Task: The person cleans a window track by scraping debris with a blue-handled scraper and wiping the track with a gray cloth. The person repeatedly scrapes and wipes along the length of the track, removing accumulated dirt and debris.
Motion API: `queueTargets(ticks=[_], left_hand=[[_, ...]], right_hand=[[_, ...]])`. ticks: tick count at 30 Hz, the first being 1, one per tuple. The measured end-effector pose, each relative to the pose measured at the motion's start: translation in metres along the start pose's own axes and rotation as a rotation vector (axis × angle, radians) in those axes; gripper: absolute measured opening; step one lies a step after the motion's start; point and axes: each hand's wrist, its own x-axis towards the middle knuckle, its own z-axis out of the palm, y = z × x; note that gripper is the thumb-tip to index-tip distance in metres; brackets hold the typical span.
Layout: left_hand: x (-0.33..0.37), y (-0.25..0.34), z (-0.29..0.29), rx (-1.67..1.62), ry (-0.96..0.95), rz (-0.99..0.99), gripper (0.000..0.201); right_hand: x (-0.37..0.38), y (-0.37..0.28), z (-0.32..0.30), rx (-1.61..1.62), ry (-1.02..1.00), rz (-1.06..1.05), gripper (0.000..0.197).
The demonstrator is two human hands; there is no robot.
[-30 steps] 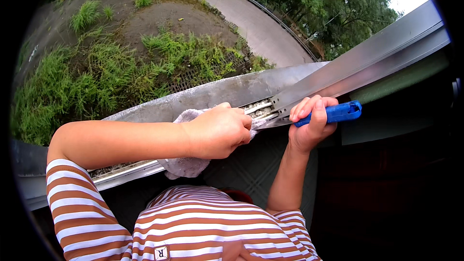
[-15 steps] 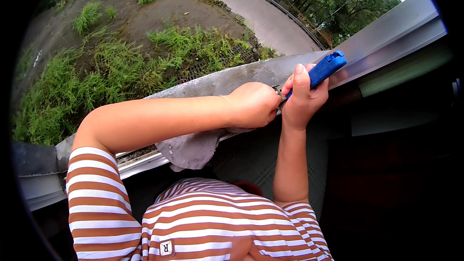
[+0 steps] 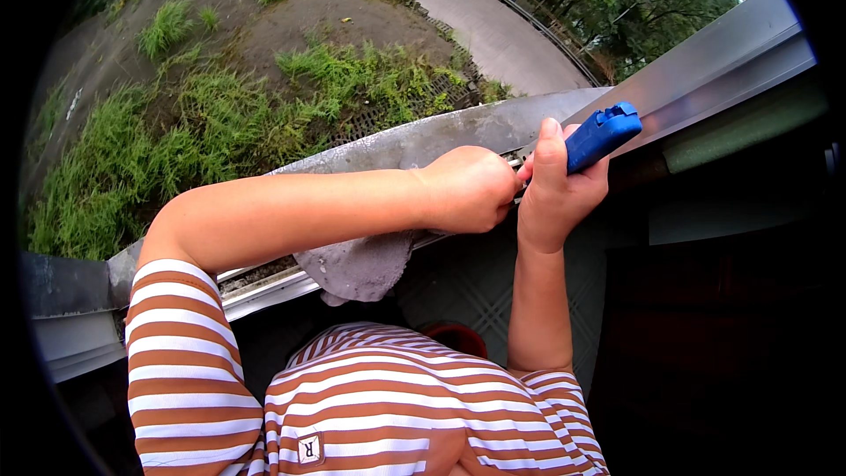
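My right hand [image 3: 560,189] is wrapped round a blue plastic tool [image 3: 603,137], thumb up along its side. The tool slants up to the right, with a notched end outward; its lower end is hidden by my fingers. Just to the left, my left hand [image 3: 471,189] is a closed fist right beside the right fingers, over the window frame. What it grips, if anything, is hidden; a little pale metal shows between the hands. Below my left wrist a grey cloth [image 3: 357,266] hangs over the inner edge of the window sill [image 3: 401,143].
A metal window frame [image 3: 714,62] runs up to the right. The window track [image 3: 264,293] has dirt in it. Outside lie grassy ground [image 3: 211,154] and a paved path [image 3: 502,44]. Indoors, part of a red round container [image 3: 458,338] stands below, near my striped shirt.
The blue tool has tipped so that less of its length shows. Both hands sit slightly further right in the picture, and the view has shifted a little. Both stay closed.
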Motion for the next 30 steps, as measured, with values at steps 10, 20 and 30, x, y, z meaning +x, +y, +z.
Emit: queueTargets(ticks=[10,20,30], left_hand=[[0.021,-0.007,0.008,-0.027,0.176,-0.131,0.020],[0.030,0.021,-0.008,-0.361,0.290,0.167,0.020],[0.015,0.010,-0.017,-0.409,0.323,0.499,0.020]], right_hand=[[0.020,-0.025,-0.008,0.098,-0.267,0.075,0.024],[0.015,-0.039,-0.009,0.053,0.002,-0.135,0.025],[-0.006,-0.042,-0.003,-0.206,-0.247,-0.672,0.030]])
